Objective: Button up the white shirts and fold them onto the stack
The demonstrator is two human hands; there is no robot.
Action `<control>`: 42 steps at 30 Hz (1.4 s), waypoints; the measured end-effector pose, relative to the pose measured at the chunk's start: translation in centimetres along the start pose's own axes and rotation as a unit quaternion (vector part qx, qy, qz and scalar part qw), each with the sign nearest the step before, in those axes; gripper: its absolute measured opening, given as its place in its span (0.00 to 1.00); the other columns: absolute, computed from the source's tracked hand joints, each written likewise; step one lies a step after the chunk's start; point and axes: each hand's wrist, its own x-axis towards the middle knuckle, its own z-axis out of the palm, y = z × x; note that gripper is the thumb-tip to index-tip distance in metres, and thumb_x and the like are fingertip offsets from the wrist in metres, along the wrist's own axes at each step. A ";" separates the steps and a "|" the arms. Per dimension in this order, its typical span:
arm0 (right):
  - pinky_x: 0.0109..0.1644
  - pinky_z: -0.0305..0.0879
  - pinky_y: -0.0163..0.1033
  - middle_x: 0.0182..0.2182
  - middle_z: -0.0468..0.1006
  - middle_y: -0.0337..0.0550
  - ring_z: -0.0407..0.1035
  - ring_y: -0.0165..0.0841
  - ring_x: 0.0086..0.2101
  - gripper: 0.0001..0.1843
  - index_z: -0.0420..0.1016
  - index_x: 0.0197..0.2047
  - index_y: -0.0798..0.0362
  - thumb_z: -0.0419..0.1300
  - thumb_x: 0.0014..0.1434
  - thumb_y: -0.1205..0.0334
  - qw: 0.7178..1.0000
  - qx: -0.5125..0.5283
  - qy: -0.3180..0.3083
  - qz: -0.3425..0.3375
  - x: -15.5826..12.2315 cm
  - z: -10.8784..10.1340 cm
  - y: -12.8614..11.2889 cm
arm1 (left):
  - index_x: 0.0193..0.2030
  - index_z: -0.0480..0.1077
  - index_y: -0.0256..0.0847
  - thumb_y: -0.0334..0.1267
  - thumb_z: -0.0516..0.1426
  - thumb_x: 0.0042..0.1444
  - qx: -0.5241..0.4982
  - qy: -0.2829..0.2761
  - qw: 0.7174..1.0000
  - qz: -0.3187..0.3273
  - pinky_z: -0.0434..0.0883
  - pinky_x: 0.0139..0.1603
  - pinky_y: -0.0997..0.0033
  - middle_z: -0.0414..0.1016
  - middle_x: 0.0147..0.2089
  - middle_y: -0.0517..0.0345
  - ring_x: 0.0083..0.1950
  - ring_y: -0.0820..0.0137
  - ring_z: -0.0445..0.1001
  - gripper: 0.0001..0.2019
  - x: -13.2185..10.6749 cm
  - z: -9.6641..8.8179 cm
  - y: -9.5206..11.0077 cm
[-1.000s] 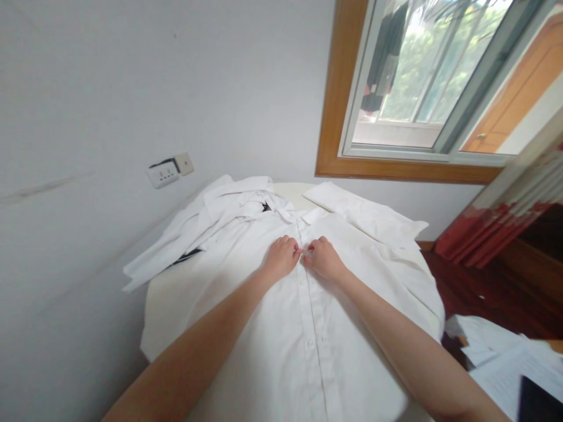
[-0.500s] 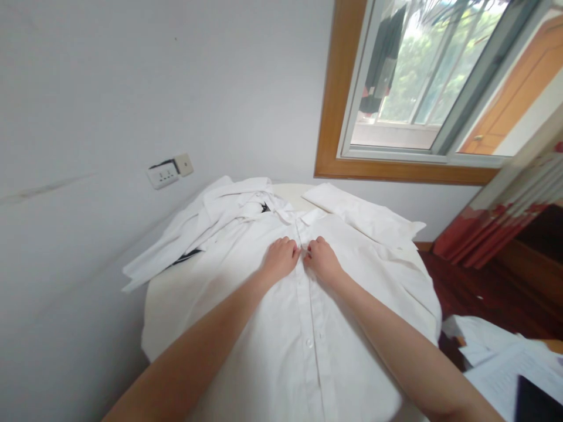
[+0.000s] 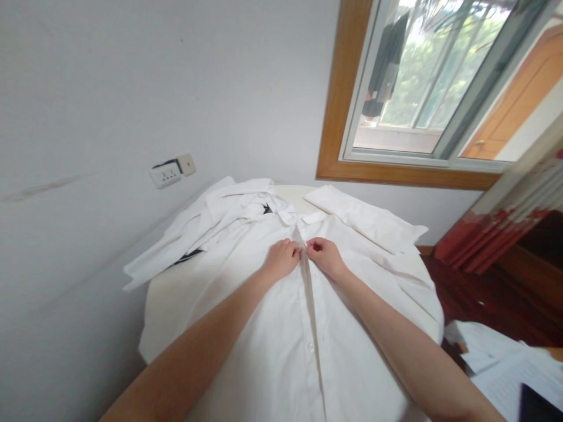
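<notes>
The white cotton button-front shirt (image 3: pixel 308 328) lay face up on the round cream table (image 3: pixel 158 305), collar toward the grey wall. Both hands met at its placket, just below the collar. The left hand (image 3: pixel 282 258) was curled, fingertips pinching the left placket edge; the right hand (image 3: pixel 324 257) pinched the opposite edge, touching it. Against the earlier pictures, the hands had drawn closer and the placket below them had risen into a sharper ridge. Judged from this, an upper button was being worked; whether it was fastened could not be seen. More crumpled white garments (image 3: pixel 211 223) lay beside the collar.
</notes>
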 end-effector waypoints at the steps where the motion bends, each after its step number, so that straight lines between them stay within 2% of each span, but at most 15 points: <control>1: 0.28 0.58 0.30 0.22 0.72 0.36 0.63 0.27 0.24 0.10 0.75 0.30 0.57 0.55 0.48 0.61 1.000 -0.009 -0.004 -0.004 -0.1 0.3 0.1 | 0.38 0.73 0.42 0.39 0.49 0.60 -0.004 -0.001 1.000 -0.001 0.66 0.46 0.65 0.73 0.41 0.53 0.45 0.65 0.71 0.11 0.0 0.0 -0.1; 7: 0.29 0.58 0.30 0.22 0.73 0.37 0.63 0.26 0.23 0.10 0.77 0.30 0.57 0.56 0.49 0.62 0.999 -0.044 0.001 -0.031 -0.4 0.9 0.6 | 0.37 0.74 0.42 0.40 0.49 0.61 -0.035 -0.014 0.999 -0.015 0.66 0.47 0.66 0.74 0.41 0.54 0.45 0.66 0.71 0.12 0.2 0.1 -0.5; 13: 0.30 0.59 0.30 0.24 0.76 0.38 0.66 0.27 0.24 0.10 0.78 0.31 0.56 0.56 0.49 0.64 0.996 -0.071 -0.012 -0.043 -0.7 0.6 0.1 | 0.35 0.75 0.42 0.42 0.50 0.60 -0.054 0.001 0.998 -0.032 0.65 0.51 0.65 0.73 0.42 0.53 0.47 0.65 0.68 0.13 0.3 0.3 -0.8; 25: 0.33 0.61 0.32 0.28 0.79 0.42 0.68 0.30 0.28 0.12 0.80 0.35 0.57 0.57 0.51 0.64 0.996 -0.083 -0.024 -0.025 -0.5 0.7 0.4 | 0.35 0.75 0.41 0.39 0.51 0.59 -0.086 -0.006 0.996 -0.020 0.64 0.52 0.65 0.72 0.44 0.54 0.48 0.66 0.68 0.12 0.3 0.4 -1.0; 28: 0.35 0.62 0.33 0.29 0.79 0.42 0.69 0.30 0.29 0.13 0.80 0.38 0.55 0.55 0.53 0.63 0.996 -0.069 -0.054 -0.035 -0.2 0.3 0.9 | 0.35 0.75 0.41 0.38 0.51 0.59 -0.093 -0.011 0.995 -0.019 0.64 0.53 0.64 0.72 0.45 0.54 0.49 0.65 0.67 0.11 0.3 0.3 -1.0; 33: 0.32 0.61 0.32 0.24 0.76 0.39 0.67 0.29 0.25 0.15 0.79 0.39 0.55 0.54 0.56 0.60 0.992 -0.013 -0.122 -0.033 0.6 0.0 1.9 | 0.36 0.75 0.42 0.37 0.51 0.58 -0.087 -0.008 0.996 -0.022 0.64 0.53 0.63 0.72 0.45 0.55 0.49 0.65 0.67 0.11 0.3 0.5 -1.1; 37: 0.29 0.61 0.32 0.22 0.75 0.37 0.66 0.28 0.22 0.14 0.78 0.39 0.55 0.56 0.53 0.58 0.993 0.033 -0.109 0.002 1.1 0.5 2.6 | 0.35 0.75 0.42 0.35 0.49 0.59 -0.076 0.007 0.997 -0.017 0.64 0.53 0.63 0.73 0.45 0.54 0.48 0.66 0.67 0.12 0.4 1.0 -1.3; 42: 0.30 0.61 0.32 0.24 0.76 0.38 0.67 0.28 0.24 0.12 0.78 0.37 0.54 0.57 0.54 0.60 0.996 -0.003 -0.087 -0.003 0.9 0.8 2.3 | 0.33 0.74 0.42 0.35 0.51 0.58 -0.075 0.017 0.997 -0.003 0.64 0.52 0.62 0.73 0.44 0.53 0.48 0.65 0.68 0.10 0.4 1.2 -1.4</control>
